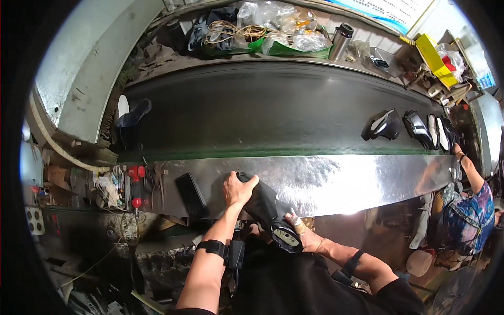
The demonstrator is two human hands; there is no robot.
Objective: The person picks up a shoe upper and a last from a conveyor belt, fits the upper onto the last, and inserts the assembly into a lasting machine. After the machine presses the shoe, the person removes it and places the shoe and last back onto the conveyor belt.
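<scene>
I am holding a black shoe [265,207] with both my hands, right at the near edge of the shiny metal tabletop [341,181], close to my body. The shoe lies tilted, with its toe up on the metal and its heel end toward me. My left hand [237,190] is closed over the toe part, fingers wrapped on top. My right hand [303,234] grips the heel end from below, where I can see the round opening with a pale inside. A flat black thing [190,193] lies on the metal just beside my left hand. Past the metal runs a long dark conveyor belt [262,113] with a green edge. One dark shoe [134,113] sits far off at its left end. A row of black shoes [415,128] with white insides sits at its right end, well apart from me. Another person in a patterned shirt [470,210] stands on the right, with an arm up near that row. Behind the belt are green trays [294,48] full of clear bags and a metal cup [341,41].
</scene>
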